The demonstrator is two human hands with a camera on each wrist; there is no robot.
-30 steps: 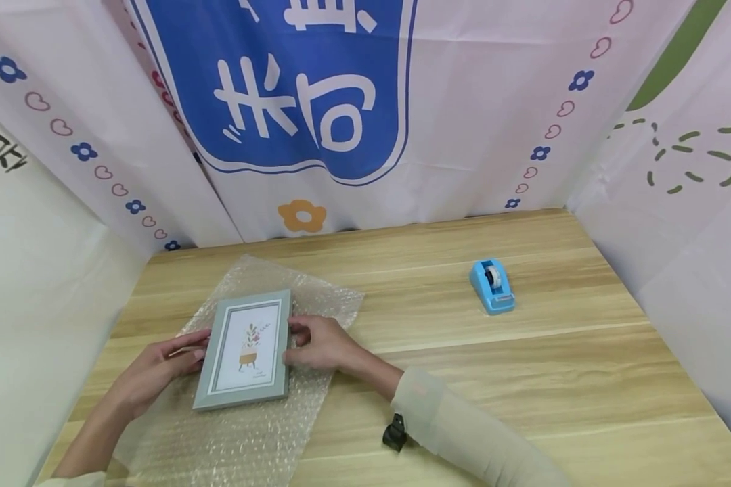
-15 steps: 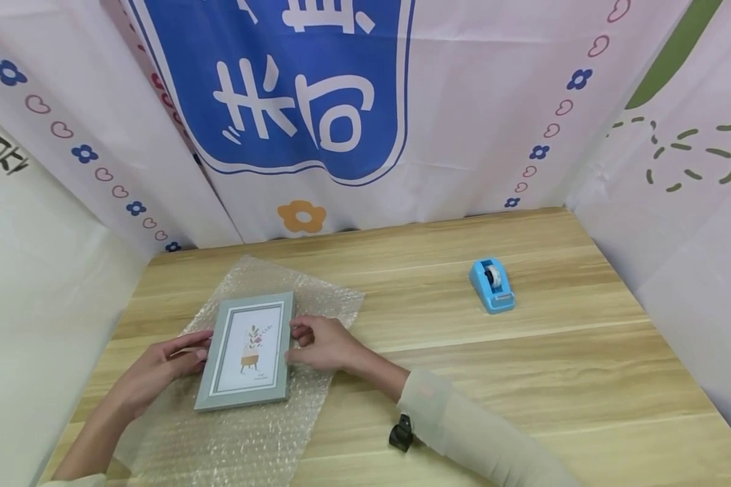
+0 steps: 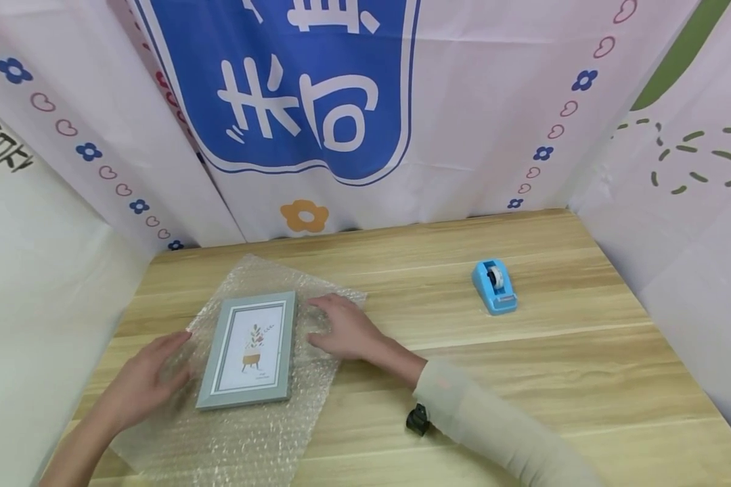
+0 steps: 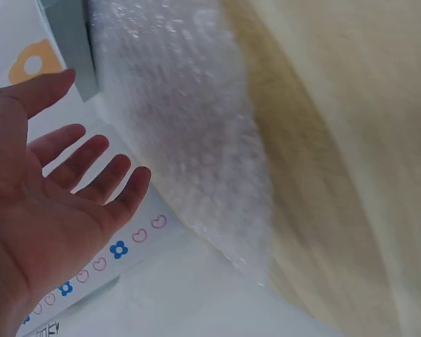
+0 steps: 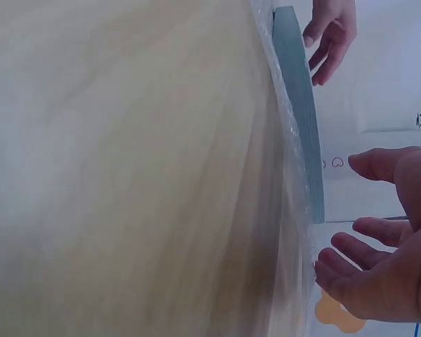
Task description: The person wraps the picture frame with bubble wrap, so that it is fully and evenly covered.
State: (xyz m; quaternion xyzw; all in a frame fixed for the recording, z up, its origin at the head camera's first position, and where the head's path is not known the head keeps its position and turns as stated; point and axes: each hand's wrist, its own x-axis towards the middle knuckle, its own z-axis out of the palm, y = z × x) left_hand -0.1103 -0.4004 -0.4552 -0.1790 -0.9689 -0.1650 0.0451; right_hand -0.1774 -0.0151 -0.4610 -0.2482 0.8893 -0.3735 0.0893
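A grey-green picture frame point(image 3: 249, 350) with a potted-plant print lies face up on a sheet of bubble wrap point(image 3: 252, 439). To its left is my left hand point(image 3: 143, 379), apart from the frame, its fingers spread over the wrap's left edge. My right hand point(image 3: 347, 328) hovers just right of the frame, fingers loosely bent with a gap between thumb and fingers. In the left wrist view the left hand point(image 4: 63, 189) holds nothing, and the picture frame's edge point(image 4: 74, 53) shows beyond the thumb. Nothing sits in the right hand point(image 5: 386, 246) in the right wrist view either.
A blue tape dispenser point(image 3: 494, 287) with a roll of tape stands at the right on the wooden table point(image 3: 524, 379). A printed cloth point(image 3: 463, 135) hangs along the table's back edge. A small black device point(image 3: 418, 419) is at the right sleeve's cuff.
Both hands have let go of the picture frame and drawn away from its sides, the left hand leftward, the right hand rightward. The picture frame stays on the bubble wrap.
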